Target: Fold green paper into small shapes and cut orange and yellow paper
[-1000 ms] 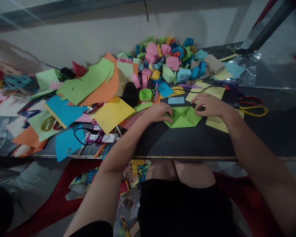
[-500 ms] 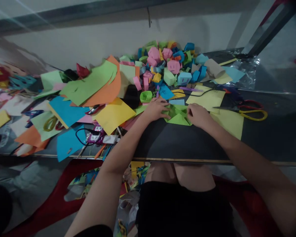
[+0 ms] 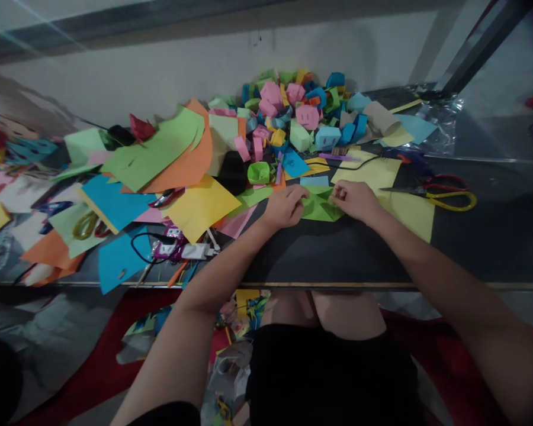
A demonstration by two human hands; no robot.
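Note:
A creased green sheet of paper [image 3: 321, 207] lies on the dark table between my two hands. My left hand [image 3: 286, 206] is closed at its left edge, fingers curled around that side. On the opposite edge my right hand [image 3: 352, 197] pinches the paper between thumb and fingers. Just behind the sheet is a small light-blue paper piece [image 3: 314, 181]. A small open green paper box [image 3: 258, 173] stands beyond my left hand. Pale yellow paper [image 3: 411, 216] and scissors with red and yellow handles [image 3: 453, 200] lie to the right of my right hand.
Folded paper shapes [image 3: 308, 117] are heaped against the wall. Loose coloured sheets, such as a yellow one [image 3: 204, 207], cover the table's left side. A black phone-like object [image 3: 232, 171] lies among them. The table's front edge [image 3: 328, 286] runs above my lap.
My left hand has curled its fingers, which were spread on the paper before. My right hand has shifted slightly onto the right edge. The paper's front flap looks less flat.

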